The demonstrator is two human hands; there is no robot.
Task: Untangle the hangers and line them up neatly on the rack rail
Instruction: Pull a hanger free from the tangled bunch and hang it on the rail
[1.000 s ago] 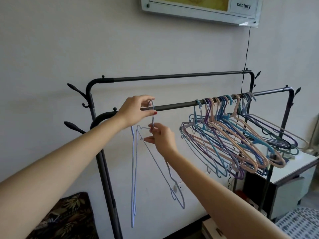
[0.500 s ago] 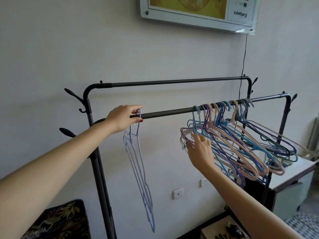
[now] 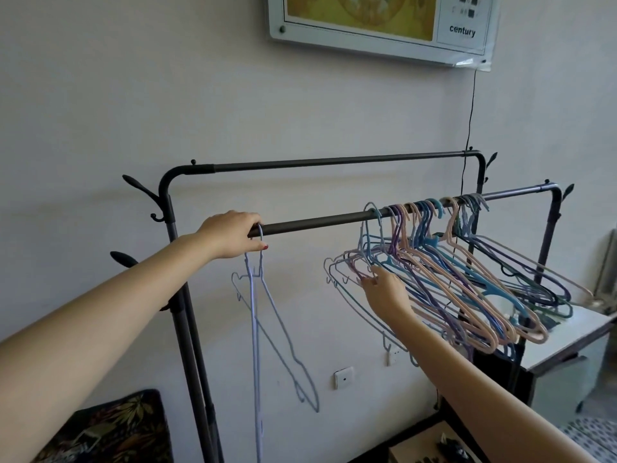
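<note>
Pale wall backs a dark rack, its front rail (image 3: 317, 222) the landmark. At the rail's left end, the left hand (image 3: 230, 233) curls around the hook of a lilac hanger (image 3: 255, 329), probably steadying it in its sorted place. Below the rail's right half, the right hand (image 3: 384, 289) pinches the nearest frame of the tangled bunch (image 3: 467, 289), having closed its fingers on it since half a second ago.

Home room: clothes rack (image 3: 334, 222), wall socket (image 3: 344, 378)
</note>
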